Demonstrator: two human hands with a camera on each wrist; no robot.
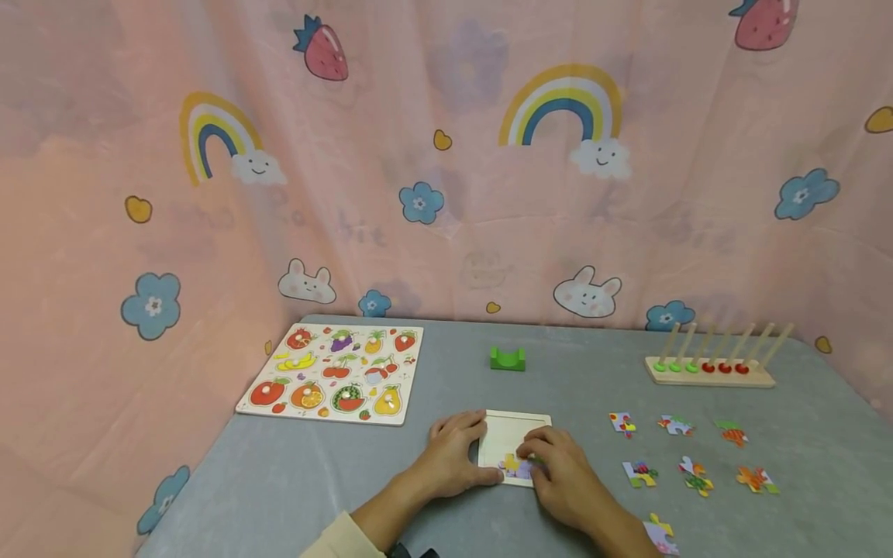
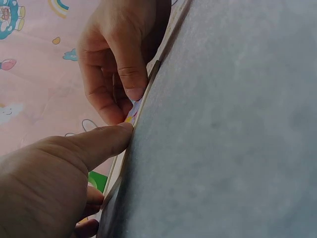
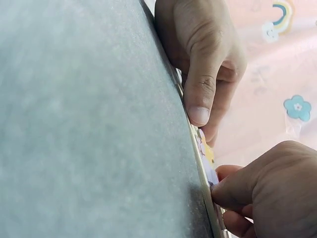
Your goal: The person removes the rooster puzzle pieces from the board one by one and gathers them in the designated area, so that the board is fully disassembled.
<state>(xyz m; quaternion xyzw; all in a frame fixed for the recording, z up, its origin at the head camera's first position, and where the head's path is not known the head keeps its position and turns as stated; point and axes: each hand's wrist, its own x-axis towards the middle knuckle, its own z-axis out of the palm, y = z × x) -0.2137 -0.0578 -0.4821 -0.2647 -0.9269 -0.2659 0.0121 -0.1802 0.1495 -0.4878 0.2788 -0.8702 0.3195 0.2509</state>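
Observation:
A small square wooden puzzle tray [image 1: 515,434] lies on the table before me. My left hand [image 1: 452,459] holds its left side, fingers at the upper left corner and thumb on the near edge. A yellow and purple jigsaw piece [image 1: 511,465] sits along the near side of the tray. Over the near right corner, my right hand [image 1: 563,474] pinches another jigsaw piece, mostly hidden, with a bit of green showing by the fingers. In the right wrist view, the right thumb [image 3: 229,191] presses at the lilac and yellow pieces [image 3: 207,161] just inside the rim.
Several loose jigsaw pieces [image 1: 696,474] are spread on the grey table to the right. A fruit peg board [image 1: 387,360] stands at the back left, a green curved block [image 1: 508,359] behind the tray. At the back right is a wooden rack [image 1: 711,377] with pegs and beads.

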